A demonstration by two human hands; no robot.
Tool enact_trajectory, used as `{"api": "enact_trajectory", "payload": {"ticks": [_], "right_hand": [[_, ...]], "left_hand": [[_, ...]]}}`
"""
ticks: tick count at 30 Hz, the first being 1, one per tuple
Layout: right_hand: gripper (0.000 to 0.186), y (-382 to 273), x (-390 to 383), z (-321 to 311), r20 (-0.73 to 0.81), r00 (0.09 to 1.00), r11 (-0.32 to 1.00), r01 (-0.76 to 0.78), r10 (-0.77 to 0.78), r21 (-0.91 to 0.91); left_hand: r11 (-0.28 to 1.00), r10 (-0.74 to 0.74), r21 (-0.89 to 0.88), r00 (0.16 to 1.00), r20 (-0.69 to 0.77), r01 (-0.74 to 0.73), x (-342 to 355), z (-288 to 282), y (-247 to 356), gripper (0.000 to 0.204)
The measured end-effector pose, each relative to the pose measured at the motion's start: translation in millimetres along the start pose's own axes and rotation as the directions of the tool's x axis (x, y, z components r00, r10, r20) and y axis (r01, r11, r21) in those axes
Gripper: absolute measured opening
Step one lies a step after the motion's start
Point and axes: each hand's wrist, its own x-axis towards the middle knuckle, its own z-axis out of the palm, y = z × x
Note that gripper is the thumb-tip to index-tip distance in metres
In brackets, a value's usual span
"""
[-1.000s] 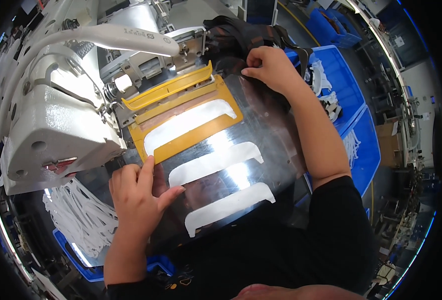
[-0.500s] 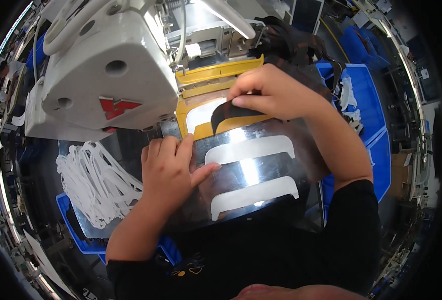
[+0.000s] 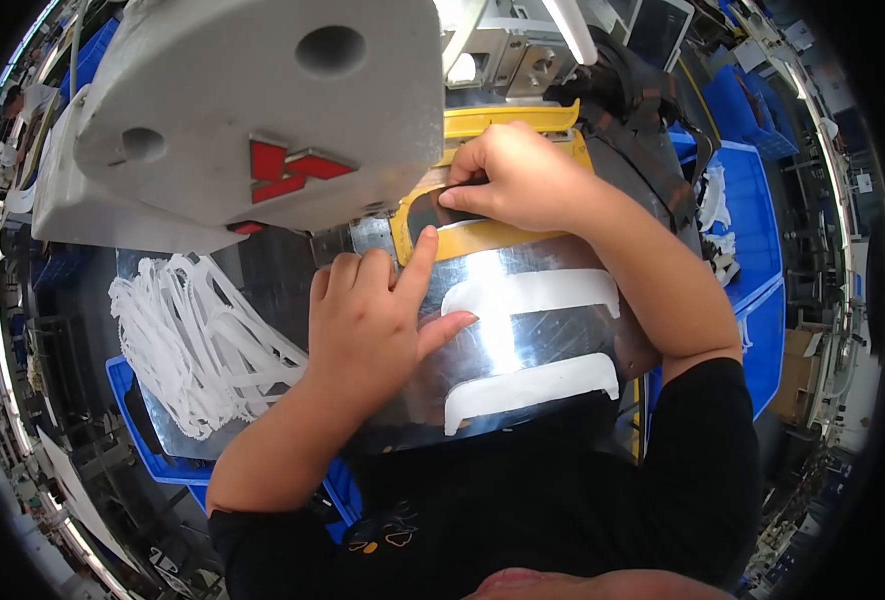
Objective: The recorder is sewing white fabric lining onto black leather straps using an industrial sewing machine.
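Observation:
A dark curved fabric-like piece [image 3: 423,214] lies in the recess of the yellow template [image 3: 477,239], over the white piece there. My right hand [image 3: 527,185] pinches its upper part between thumb and fingers, hiding much of it. My left hand [image 3: 372,315] holds nothing; its thumb and index finger are spread, the other fingers bent. Its index fingertip rests at the template's front edge, by the near end of the dark piece. Closer to me on the shiny metal table [image 3: 492,338] lie two white curved strips, an upper one [image 3: 532,292] and a lower one [image 3: 532,389].
A large grey machine head [image 3: 202,110] overhangs the template on the left. A heap of white offcut strips [image 3: 197,345] lies at the table's left. Blue bins [image 3: 762,230] stand at the right, and dark strap-like material [image 3: 642,170] is piled behind my right arm.
My right hand has lowered the dark piece into the template's recess, covering the white piece there. My left index finger has reached up to the template's edge. The view has shifted slightly.

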Motion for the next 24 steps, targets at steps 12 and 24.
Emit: {"api": "enact_trajectory", "payload": {"ticks": [12, 24], "right_hand": [[0.023, -4, 3, -2, 0.055, 0.998, 0.999, -0.033, 0.034, -0.027], [0.035, 23, -29, -35, 0.027, 0.968, 0.953, -0.239, 0.248, -0.186]], "left_hand": [[0.998, -0.058, 0.029, 0.995, 0.083, 0.056, 0, 2, 0, 0.088], [1.000, 0.004, -0.003, 0.996, 0.088, -0.004, 8, -7, -4, 0.077]]}}
